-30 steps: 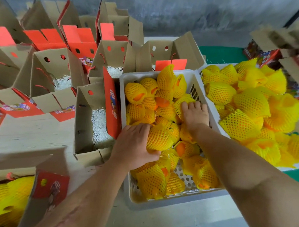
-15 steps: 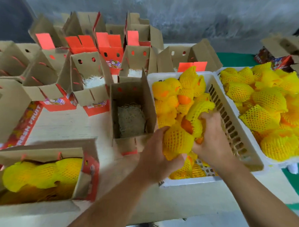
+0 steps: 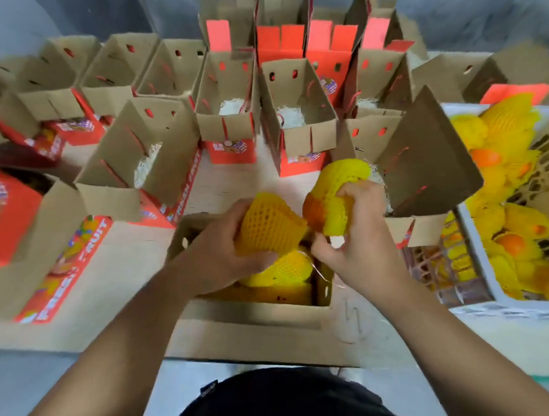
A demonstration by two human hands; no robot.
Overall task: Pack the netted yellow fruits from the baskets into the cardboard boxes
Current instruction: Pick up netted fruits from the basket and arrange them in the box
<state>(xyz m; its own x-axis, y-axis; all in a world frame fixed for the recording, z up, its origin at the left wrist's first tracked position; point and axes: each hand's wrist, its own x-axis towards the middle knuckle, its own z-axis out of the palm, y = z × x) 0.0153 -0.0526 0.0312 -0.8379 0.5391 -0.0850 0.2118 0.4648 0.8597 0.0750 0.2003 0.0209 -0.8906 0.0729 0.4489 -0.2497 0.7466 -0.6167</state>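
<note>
A: Netted fruit (image 3: 271,226) is sitting in the left hand (image 3: 220,262), fingers curling round it, over the open box (image 3: 256,307) at lower centre. The right hand (image 3: 356,243) is gripping a second netted fruit (image 3: 336,194) just beside.

B: Room?

A: More fruit is filling the box; flaps are crowding its far edge. The basket (image 3: 479,248) is running off frame right, blurring.

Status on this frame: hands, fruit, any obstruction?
Left hand and right hand each grip a yellow foam-netted fruit over the near open cardboard box, already part filled. Nothing in the way.
</note>
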